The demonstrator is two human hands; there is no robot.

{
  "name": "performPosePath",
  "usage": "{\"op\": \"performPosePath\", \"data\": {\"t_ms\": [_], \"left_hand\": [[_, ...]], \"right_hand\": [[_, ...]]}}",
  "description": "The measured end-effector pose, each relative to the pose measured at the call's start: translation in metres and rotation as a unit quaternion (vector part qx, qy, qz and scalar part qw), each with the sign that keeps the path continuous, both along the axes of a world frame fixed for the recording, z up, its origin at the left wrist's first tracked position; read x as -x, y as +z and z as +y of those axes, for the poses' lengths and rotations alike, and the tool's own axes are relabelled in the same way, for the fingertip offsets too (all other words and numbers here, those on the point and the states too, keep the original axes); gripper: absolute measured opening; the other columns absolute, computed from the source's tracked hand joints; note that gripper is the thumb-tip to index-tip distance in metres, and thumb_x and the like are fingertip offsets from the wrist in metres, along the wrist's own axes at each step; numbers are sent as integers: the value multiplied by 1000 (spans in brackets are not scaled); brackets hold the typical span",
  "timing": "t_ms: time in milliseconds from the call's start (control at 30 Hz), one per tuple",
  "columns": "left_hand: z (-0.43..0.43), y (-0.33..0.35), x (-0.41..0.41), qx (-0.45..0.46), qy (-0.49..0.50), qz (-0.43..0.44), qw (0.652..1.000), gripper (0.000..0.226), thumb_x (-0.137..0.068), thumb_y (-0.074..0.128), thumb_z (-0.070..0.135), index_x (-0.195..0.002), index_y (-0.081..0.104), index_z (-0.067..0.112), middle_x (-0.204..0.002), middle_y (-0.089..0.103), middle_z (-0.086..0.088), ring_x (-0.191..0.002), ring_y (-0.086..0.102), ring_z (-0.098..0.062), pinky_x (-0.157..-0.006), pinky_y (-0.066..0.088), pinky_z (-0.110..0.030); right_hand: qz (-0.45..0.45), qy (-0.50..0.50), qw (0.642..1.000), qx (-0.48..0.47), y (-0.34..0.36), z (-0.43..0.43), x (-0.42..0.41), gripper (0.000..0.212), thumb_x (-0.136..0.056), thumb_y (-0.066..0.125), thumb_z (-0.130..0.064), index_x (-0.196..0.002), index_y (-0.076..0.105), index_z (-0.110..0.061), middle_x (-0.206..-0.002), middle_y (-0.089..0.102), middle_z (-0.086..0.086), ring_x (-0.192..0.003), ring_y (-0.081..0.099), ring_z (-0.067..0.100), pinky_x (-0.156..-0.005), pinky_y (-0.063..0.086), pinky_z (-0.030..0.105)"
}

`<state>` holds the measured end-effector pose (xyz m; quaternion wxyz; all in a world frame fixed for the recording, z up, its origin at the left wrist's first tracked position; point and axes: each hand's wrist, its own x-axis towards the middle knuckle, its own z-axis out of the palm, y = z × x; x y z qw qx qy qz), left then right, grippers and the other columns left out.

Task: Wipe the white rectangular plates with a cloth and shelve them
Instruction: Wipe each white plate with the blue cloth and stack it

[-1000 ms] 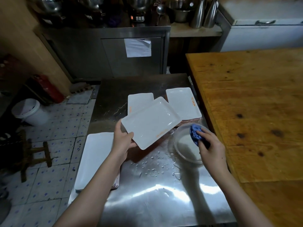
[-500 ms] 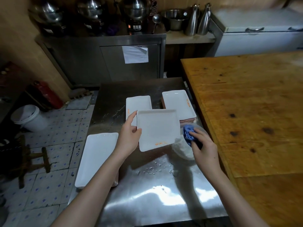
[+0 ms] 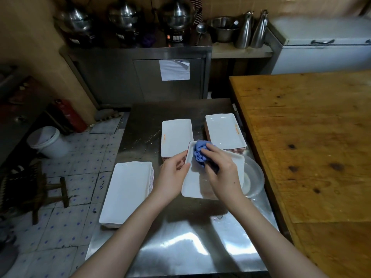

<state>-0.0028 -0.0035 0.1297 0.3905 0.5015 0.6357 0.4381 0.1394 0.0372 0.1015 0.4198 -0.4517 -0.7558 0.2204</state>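
Dim, perhaps overhead-lit; glare on the steel table (image 3: 180, 243), edges bowed.

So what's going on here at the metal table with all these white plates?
A person is wiping one white rectangular plate. The left hand grips its left edge, holding it over the steel table, while the right hand presses a bunched blue cloth onto its far end. On the table sit a near-left stack, a far-middle stack and a far-right stack of plates. A clear bowl sits at right.
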Motion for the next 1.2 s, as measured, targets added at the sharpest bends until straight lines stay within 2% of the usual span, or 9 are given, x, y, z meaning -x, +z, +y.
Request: {"op": "performPosePath", "data": {"t_ms": [167, 367, 500, 633, 733, 867, 933, 1100, 1200], "left_hand": [[-9, 0, 3, 19, 3, -64, 998, 36, -100, 43, 0, -130, 56, 13, -114, 69, -8, -98, 70, -18, -80, 58, -28], [-19, -3, 18, 28, 32, -102, 994, 35, -100, 43, 2, -129, 57, 17, -109, 72, -8, -88, 71, -11, -62, 53, -14], [-22, -6, 23, 50, 47, -136, 988, 35, -100, 46, 7, -130, 56, 21, -110, 73, -5, -98, 71, -15, -64, 56, -21], [-22, -8, 22, 56, 56, -156, 985, 33, -99, 48, 7, -127, 58, 22, -107, 74, 1, -97, 71, -13, -66, 59, -26], [-20, -8, 19, 56, 50, -162, 984, 33, -100, 46, 5, -125, 58, 23, -108, 73, -2, -97, 71, -15, -68, 60, -30], [-19, -8, 14, 47, 46, -168, 984, 37, -100, 45, 3, -107, 61, 35, -101, 74, 2, -91, 72, -13, -66, 60, -30], [-20, -10, 16, 45, 53, -176, 982, 34, -100, 46, 3, -109, 61, 33, -103, 74, 1, -91, 72, -13, -66, 60, -30], [-23, -15, 28, 38, 89, -196, 976, 31, -99, 48, 5, -122, 58, 24, -104, 74, -4, -95, 71, -16, -69, 61, -30], [-23, -15, 35, 30, 99, -197, 975, 33, -98, 48, 4, -123, 59, 22, -99, 75, -1, -92, 72, -15, -66, 60, -29]], "right_hand": [[-105, 25, 993, -37, -6, 3, 0, 39, -78, 69, 2, -116, 64, -3, -126, 59, 13, -109, 56, 33, -93, 46, 41], [-132, -42, 990, 3, -26, 17, -33, 35, -79, 67, 4, -114, 66, -4, -125, 60, 10, -108, 53, 35, -86, 48, 42], [-150, -112, 982, 32, -31, 21, -44, 37, -81, 66, -1, -117, 65, -11, -127, 60, 4, -107, 50, 32, -83, 44, 36], [-111, -94, 988, 51, -21, 12, -22, 38, -85, 61, -2, -121, 63, -14, -131, 57, 2, -110, 46, 26, -89, 35, 26], [-111, -32, 991, 61, -10, 1, 4, 40, -88, 59, -5, -126, 58, -15, -136, 51, 2, -115, 45, 24, -99, 38, 33], [-140, 41, 989, 30, -6, -9, 25, 41, -90, 59, -9, -130, 55, -16, -140, 47, 0, -118, 43, 24, -97, 41, 33], [-160, 59, 985, 24, -7, -6, 22, 41, -90, 58, -12, -131, 54, -17, -142, 46, -1, -118, 43, 23, -96, 42, 32], [-181, 2, 984, 0, -13, 6, -12, 39, -84, 64, -7, -123, 61, -13, -133, 55, 4, -112, 50, 30, -91, 46, 41], [-172, -67, 982, 48, -16, 14, -34, 41, -86, 61, -7, -126, 58, -15, -136, 52, 1, -123, 42, 27, -93, 46, 42]]}}
